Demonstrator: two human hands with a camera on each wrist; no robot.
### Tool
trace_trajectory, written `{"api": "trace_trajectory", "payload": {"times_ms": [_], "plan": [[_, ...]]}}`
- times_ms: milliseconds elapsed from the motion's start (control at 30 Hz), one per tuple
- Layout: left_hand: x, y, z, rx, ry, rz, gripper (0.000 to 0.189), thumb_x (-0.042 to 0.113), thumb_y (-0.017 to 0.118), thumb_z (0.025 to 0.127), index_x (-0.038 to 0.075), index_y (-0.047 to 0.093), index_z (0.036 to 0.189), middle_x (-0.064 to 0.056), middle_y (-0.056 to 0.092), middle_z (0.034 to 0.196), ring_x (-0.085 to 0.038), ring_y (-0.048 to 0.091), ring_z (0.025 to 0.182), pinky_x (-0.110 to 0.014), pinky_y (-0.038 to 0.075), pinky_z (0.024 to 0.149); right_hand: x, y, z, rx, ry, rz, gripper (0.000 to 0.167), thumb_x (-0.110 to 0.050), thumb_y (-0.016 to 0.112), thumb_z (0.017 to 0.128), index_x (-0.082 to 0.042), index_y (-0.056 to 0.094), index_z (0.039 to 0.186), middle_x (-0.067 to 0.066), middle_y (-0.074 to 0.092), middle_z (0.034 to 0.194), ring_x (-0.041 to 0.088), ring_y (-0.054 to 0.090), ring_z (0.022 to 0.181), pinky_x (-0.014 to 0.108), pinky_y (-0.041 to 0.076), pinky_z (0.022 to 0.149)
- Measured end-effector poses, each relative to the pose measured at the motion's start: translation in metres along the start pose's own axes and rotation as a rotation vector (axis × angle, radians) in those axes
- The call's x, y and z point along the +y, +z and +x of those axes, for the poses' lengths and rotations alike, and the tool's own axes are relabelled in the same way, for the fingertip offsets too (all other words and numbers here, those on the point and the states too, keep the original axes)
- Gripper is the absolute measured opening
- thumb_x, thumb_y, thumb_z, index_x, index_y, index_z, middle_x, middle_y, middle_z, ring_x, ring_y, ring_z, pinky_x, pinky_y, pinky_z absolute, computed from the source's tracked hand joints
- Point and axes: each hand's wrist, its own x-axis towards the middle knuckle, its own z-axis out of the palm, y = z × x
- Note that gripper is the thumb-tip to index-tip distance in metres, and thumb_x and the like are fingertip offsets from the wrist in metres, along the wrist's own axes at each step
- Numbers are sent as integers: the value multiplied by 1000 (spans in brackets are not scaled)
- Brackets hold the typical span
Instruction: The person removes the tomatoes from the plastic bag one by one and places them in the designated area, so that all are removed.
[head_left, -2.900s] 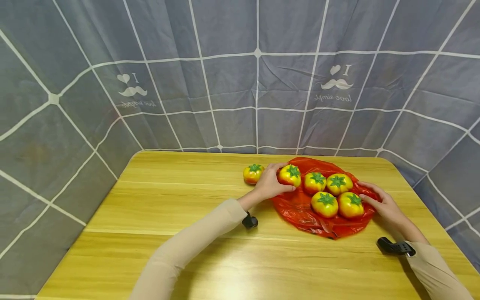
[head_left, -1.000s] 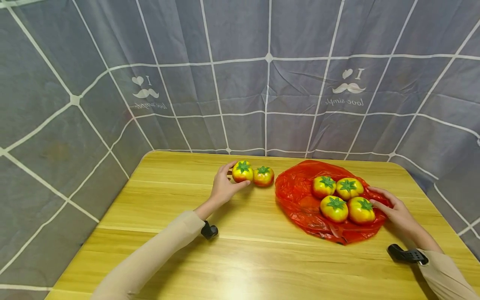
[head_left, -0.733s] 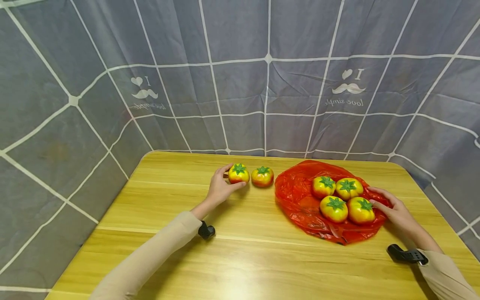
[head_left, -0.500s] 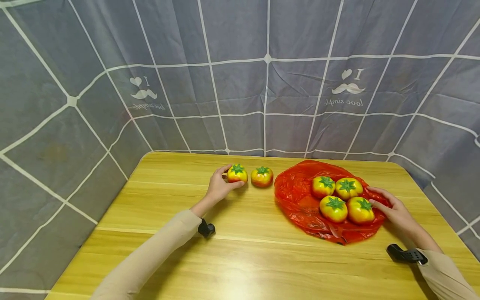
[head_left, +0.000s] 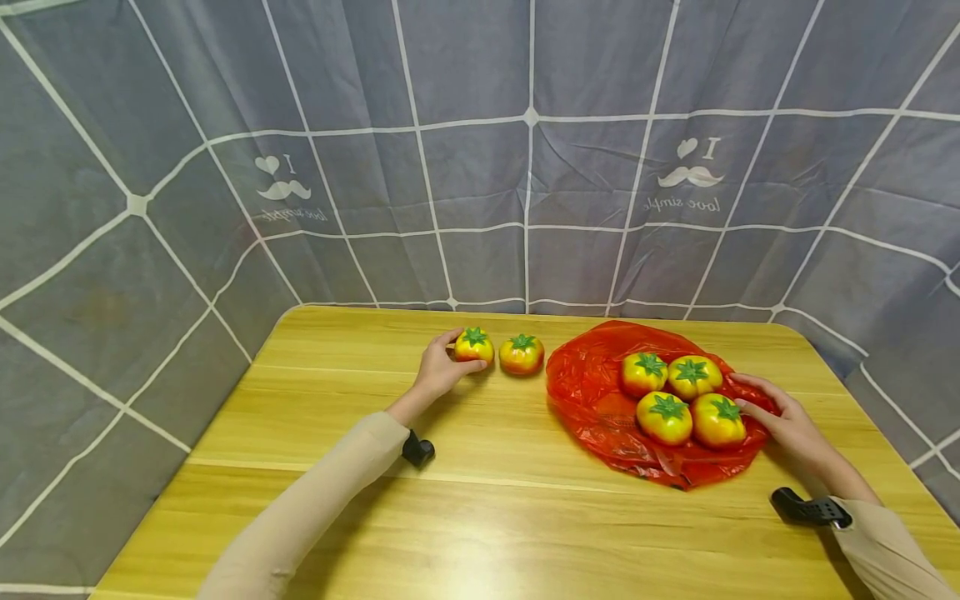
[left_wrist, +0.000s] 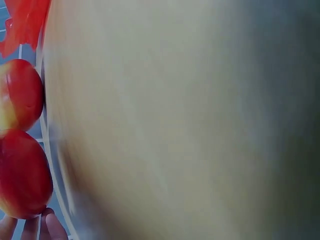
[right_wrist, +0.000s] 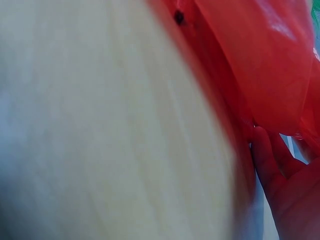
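By the grip of the left hand [head_left: 438, 367], one yellow-and-red fruit [head_left: 474, 346] is held at the far left of the group: thumb and fingers are spread to its width and curled round its sides, with its green leaf top left uncovered. In the left wrist view, fingertips [left_wrist: 56, 227] are seen against its red surface. Whether its weight is borne by the table [head_left: 510, 517] cannot be told.

Just to its right, a second fruit [head_left: 521, 358] is set on the bare wood, leaf top upward. Beyond that, a red plastic bag [head_left: 588, 392] is spread flat and crumpled, and on its right half four more fruits [head_left: 665, 421] are clustered in two rows of two.

By the right hand [head_left: 791, 425], the bag's right edge is touched, with thumb and index finger parted beside the nearest fruit; whether any plastic is pinched cannot be told.

Both forearms are covered by beige sleeves [head_left: 315, 500], and a black strap [head_left: 810, 508] is worn at the right wrist. Behind the table, a grey curtain [head_left: 480, 183] patterned with white lines is hung.
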Motion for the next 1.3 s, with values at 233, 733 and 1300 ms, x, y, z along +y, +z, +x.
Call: {"api": "trace_trajectory", "payload": {"times_ms": [233, 733, 1300], "plan": [[-4, 7, 3, -21, -1, -13, 74, 14, 79, 77, -4, 44, 139, -21, 53, 134, -33, 56, 113, -42, 45, 101, 2, 0, 0, -2, 9, -5, 43, -3, 50, 97, -10, 46, 140, -34, 49, 120, -19, 52, 101, 3, 45, 80], [1, 6, 3, -69, -17, -29, 75, 14, 78, 78, -3, 41, 142, -21, 50, 138, -34, 55, 116, -43, 43, 103, 7, 1, 2, 4, -17, 51, 46, 3, 50, 95, -13, 49, 138, -32, 52, 119, -16, 54, 100, 4, 46, 79], [0, 4, 0, -84, 28, -47, 78, 21, 80, 78, -1, 42, 142, -19, 50, 139, -31, 57, 111, -38, 46, 100, 6, 1, 1, -2, -10, 64, 46, 3, 50, 95, -14, 49, 138, -31, 52, 119, -16, 55, 100, 5, 47, 78]]}}
